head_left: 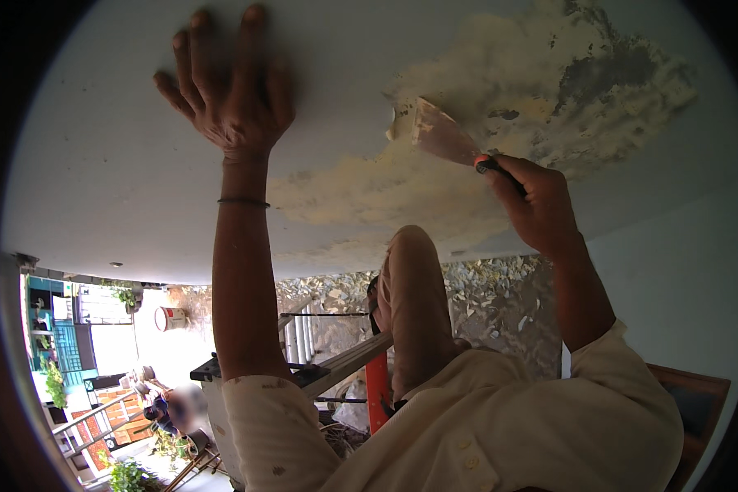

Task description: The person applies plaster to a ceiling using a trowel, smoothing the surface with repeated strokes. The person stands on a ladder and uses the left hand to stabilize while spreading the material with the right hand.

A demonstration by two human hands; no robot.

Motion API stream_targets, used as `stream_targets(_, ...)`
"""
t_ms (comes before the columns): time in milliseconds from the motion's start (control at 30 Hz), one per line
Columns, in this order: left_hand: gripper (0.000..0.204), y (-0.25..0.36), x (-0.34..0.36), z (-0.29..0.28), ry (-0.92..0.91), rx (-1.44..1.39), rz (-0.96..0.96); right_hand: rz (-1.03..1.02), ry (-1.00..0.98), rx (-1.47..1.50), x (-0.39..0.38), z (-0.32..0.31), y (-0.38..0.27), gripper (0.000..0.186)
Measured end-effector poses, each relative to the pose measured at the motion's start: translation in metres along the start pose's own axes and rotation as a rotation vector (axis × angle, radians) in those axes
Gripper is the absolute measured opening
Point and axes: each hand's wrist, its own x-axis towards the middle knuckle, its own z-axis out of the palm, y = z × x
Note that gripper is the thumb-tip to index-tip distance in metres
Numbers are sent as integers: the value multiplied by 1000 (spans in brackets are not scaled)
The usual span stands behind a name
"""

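The ceiling (344,66) is peeling. The left hand (236,107) is spreading wide, maybe touching it; the right hand (543,205) is gripping a scraper (444,138), best kept flat under loose paint (391,125).

beige short-sleeved shirt (549,418), dark wristband (243,202)

from the middle of the view, the broad surface (131,164) spans nine through two o'clock. on it sit the left grip (236,111) at eleven and, around one, the worn patch (517,74). the scraper (448,138) lies over the patch at one, held in the right grip (541,201) at two, blade toward ten. the stepladder (348,365) stands toward seven, beside the bent leg (418,287) at five; flakes (488,283) lie behind at four, the bucket (170,319) at eight.
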Motion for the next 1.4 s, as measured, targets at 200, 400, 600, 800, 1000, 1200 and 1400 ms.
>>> stream_targets(200,54,3,-1,1,-3,-13,6,20,-72,16,19,-9,-17,25)
stream_targets(400,52,2,-1,4,25,-34,-10,0,-29,-19,7,-7,-2,25)
stream_targets(600,53,4,0,3,25,-29,1,-24,-62,-64,24,-14,-26,26)
stream_targets(800,55,-1,-1,-3,-26,37,34,-11,-28,-80,-1,-1,8,26)
stream_targets(1000,54,-13,3,15,115,71,178,-4,97,153,-19,53,29,22)
stream_targets(1200,54,-14,-1,12,89,63,157,-88,84,126,-8,76,9,24)
stream_targets(1400,53,-1,3,0,-15,66,67,136,131,223,-39,61,29,25)
